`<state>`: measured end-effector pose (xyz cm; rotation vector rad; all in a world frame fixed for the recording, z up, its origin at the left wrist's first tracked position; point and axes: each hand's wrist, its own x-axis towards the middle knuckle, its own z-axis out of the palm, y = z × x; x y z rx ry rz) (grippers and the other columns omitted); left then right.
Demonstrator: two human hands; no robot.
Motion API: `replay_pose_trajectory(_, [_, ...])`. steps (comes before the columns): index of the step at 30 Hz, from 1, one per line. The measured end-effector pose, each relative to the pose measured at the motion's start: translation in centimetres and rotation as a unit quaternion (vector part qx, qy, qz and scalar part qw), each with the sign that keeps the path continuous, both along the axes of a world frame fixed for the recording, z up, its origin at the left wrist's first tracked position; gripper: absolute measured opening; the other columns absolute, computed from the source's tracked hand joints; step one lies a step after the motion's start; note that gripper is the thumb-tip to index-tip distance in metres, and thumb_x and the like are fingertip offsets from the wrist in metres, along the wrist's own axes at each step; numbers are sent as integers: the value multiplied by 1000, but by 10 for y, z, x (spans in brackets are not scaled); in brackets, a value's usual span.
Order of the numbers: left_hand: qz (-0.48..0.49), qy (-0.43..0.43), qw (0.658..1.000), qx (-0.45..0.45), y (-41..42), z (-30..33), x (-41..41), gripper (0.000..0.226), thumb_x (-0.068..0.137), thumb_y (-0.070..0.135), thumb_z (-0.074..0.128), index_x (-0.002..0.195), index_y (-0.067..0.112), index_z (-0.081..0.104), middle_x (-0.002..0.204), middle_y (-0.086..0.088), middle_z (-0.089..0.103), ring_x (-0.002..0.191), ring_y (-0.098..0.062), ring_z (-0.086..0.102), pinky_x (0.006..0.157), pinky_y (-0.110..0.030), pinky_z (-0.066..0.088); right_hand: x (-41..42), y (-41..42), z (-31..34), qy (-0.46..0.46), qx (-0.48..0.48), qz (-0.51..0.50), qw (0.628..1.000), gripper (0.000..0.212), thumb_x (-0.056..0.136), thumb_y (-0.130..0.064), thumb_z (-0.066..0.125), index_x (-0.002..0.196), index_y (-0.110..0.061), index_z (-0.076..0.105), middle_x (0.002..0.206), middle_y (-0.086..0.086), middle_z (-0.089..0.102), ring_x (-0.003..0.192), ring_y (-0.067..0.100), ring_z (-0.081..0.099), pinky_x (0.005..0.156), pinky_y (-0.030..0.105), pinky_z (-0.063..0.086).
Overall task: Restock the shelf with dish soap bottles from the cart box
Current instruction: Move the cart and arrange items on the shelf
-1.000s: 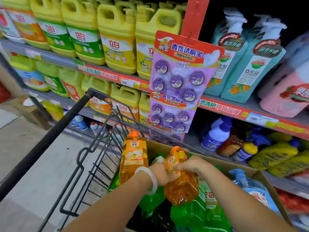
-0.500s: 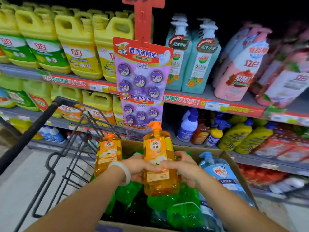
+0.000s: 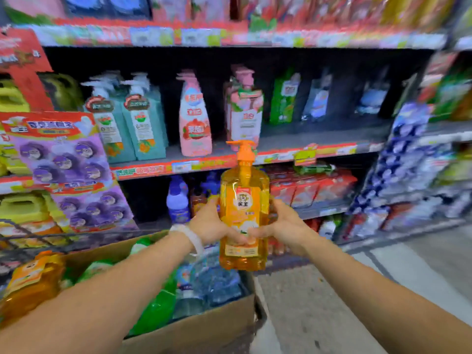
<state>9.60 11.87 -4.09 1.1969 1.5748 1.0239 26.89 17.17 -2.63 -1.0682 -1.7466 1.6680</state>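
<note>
Item in hand: one orange dish soap bottle (image 3: 244,213), pump top, upright, which I hold between my left hand (image 3: 213,223) and my right hand (image 3: 283,226), fingers of both curled round its sides, in the air in front of the shelf (image 3: 293,146). Cardboard box (image 3: 204,325) at lower left: green bottles (image 3: 155,307), a clear blue bottle (image 3: 214,279), a second orange bottle (image 3: 30,284) at its left end. Shelf stock: teal pump bottles (image 3: 127,118), pink bottles (image 3: 195,116), green and blue pouches behind. Hanging purple card (image 3: 61,159) at left. Bare shelf board right of the pink bottles. Grey floor (image 3: 332,302) open at right.
</note>
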Motion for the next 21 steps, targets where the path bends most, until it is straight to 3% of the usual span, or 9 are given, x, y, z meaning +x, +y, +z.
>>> replay_pose_trajectory(1, [-22, 1, 1000, 10, 12, 5, 25, 98, 24, 26, 97, 113, 11, 57, 101, 2, 74, 94, -12, 70, 88, -37, 56, 26, 6, 4, 1, 11, -18, 1000, 73, 68, 11, 75, 131, -10, 42, 96, -10, 59, 79, 2, 57, 60, 11, 52])
replay_pose_trajectory(3, [-55, -4, 998, 23, 31, 17, 79, 65, 44, 3, 92, 99, 17, 60, 81, 13, 75, 75, 6, 68, 71, -16, 56, 80, 15, 7, -4, 32, -60, 998, 76, 66, 9, 77, 131, -12, 43, 113, 0, 62, 95, 15, 60, 78, 26, 56])
replay_pose_trajectory(4, [-73, 0, 997, 29, 41, 21, 104, 63, 49, -7, 88, 101, 17, 59, 82, 13, 75, 70, 9, 66, 66, -11, 54, 106, 19, 9, -1, 34, -84, 996, 79, 65, 10, 77, 133, -11, 43, 119, 5, 60, 101, 20, 59, 81, 32, 55])
replay_pose_trajectory(7, [-120, 3, 992, 38, 72, 22, 174, 82, 45, -4, 90, 117, 14, 54, 101, 1, 72, 84, -4, 69, 80, -25, 57, 182, 32, 8, 8, 49, -134, 990, 79, 64, 14, 76, 131, -11, 44, 121, 11, 61, 99, 23, 62, 72, 30, 55])
replay_pose_trajectory(9, [-144, 13, 989, 44, 91, 25, 219, 78, 43, 1, 91, 110, 18, 55, 101, 1, 70, 93, -13, 67, 91, -36, 53, 225, 39, 8, 19, 52, -160, 986, 70, 66, 17, 73, 124, -14, 48, 108, 7, 66, 82, 9, 67, 58, 21, 53])
replay_pose_trajectory(11, [-169, 22, 984, 56, 112, 27, 262, 75, 47, -3, 89, 110, 17, 53, 105, -1, 69, 94, -15, 65, 92, -35, 51, 265, 46, 10, 30, 53, -200, 978, 65, 67, 21, 69, 116, -18, 49, 94, -2, 64, 65, -4, 65, 51, 17, 51])
replay_pose_trajectory(16, [-226, 13, 972, 70, 174, 24, 355, 111, 23, 22, 91, 124, 10, 45, 116, -7, 64, 104, -20, 64, 95, -42, 51, 352, 81, 6, 32, 64, -295, 953, 63, 66, 19, 71, 110, -21, 53, 100, -1, 61, 79, 5, 61, 60, 20, 55])
replay_pose_trajectory(18, [-253, -13, 966, 60, 204, 18, 390, 107, 26, 19, 92, 122, 7, 45, 113, -7, 66, 96, -17, 66, 88, -39, 54, 385, 101, 6, 20, 62, -321, 945, 66, 66, 17, 72, 116, -21, 51, 103, -2, 62, 88, 10, 62, 67, 23, 57])
replay_pose_trajectory(21, [-292, -49, 954, 49, 252, 14, 436, 99, 35, 8, 92, 122, 4, 44, 109, -6, 67, 87, -13, 67, 74, -27, 56, 426, 140, 5, -3, 55, -351, 935, 66, 67, 14, 74, 110, -31, 53, 115, 1, 62, 107, 23, 59, 87, 44, 54])
